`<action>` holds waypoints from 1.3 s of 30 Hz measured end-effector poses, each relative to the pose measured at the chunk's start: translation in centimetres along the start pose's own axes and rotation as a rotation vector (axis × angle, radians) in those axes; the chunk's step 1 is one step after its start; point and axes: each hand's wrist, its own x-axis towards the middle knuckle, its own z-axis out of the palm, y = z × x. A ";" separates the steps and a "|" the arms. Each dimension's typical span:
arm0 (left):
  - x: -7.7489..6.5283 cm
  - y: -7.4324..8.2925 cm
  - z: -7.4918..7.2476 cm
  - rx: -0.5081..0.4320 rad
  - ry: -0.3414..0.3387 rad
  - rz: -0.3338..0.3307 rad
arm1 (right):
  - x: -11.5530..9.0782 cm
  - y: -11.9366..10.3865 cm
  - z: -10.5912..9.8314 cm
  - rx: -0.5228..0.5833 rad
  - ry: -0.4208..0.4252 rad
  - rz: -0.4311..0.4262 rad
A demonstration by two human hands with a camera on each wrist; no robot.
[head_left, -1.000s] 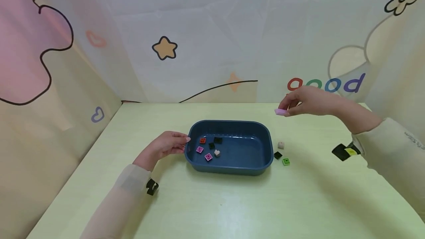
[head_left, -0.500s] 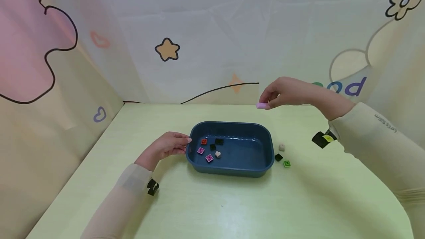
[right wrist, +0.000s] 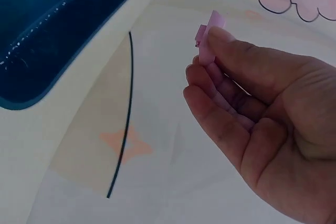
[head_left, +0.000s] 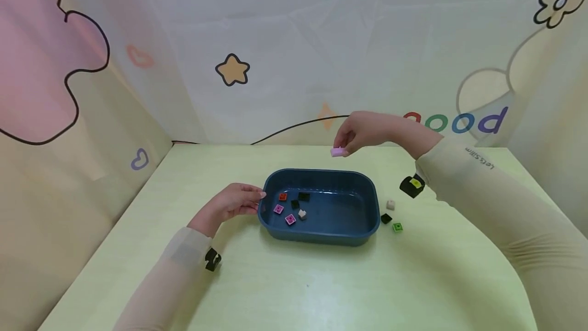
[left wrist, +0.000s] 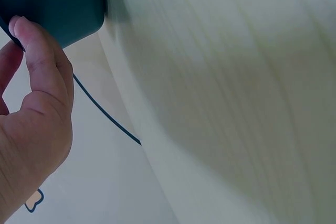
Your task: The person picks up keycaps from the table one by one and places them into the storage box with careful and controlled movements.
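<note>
In the head view, my left hand (head_left: 231,202) pinches the left rim of the dark blue rectangular tray (head_left: 321,235), fingers outside the wall. The left wrist view shows the same hand (left wrist: 44,90) at the tray's edge (left wrist: 86,9). My right hand (head_left: 367,129) is raised above and behind the tray's far rim, holding a small pink plastic block (head_left: 337,152) between thumb and fingers. Seen from the right wrist, this block (right wrist: 211,38) is a flat piece with a smaller square stub on one side. Inside the tray's left half lie red (head_left: 283,196), black (head_left: 303,196), pink (head_left: 290,219) and white (head_left: 302,214) small pieces.
On the pale green table (head_left: 294,290), just right of the tray, lie a white piece (head_left: 390,205), a black piece (head_left: 386,218) and a green piece (head_left: 397,227). A printed curtain (head_left: 285,55) stands behind the table and along its sides.
My right hand has moved left with the pink block, from right of the tray to behind its far rim. My left hand stays on the tray; the view shifts slightly.
</note>
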 end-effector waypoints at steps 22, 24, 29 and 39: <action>0.2 -0.3 0.0 -0.005 0.005 -0.003 | 6.4 -0.8 7.2 -0.020 -0.144 -0.025; 0.2 -0.3 0.0 -0.007 0.002 0.000 | 6.6 -0.8 7.8 -0.012 -0.159 -0.014; 0.2 -0.4 0.2 -0.009 -0.002 -0.006 | 7.0 -0.7 9.0 -0.011 -0.184 0.006; 0.1 -0.3 0.1 -0.007 0.005 0.004 | 7.7 -0.3 10.3 -0.024 -0.239 0.029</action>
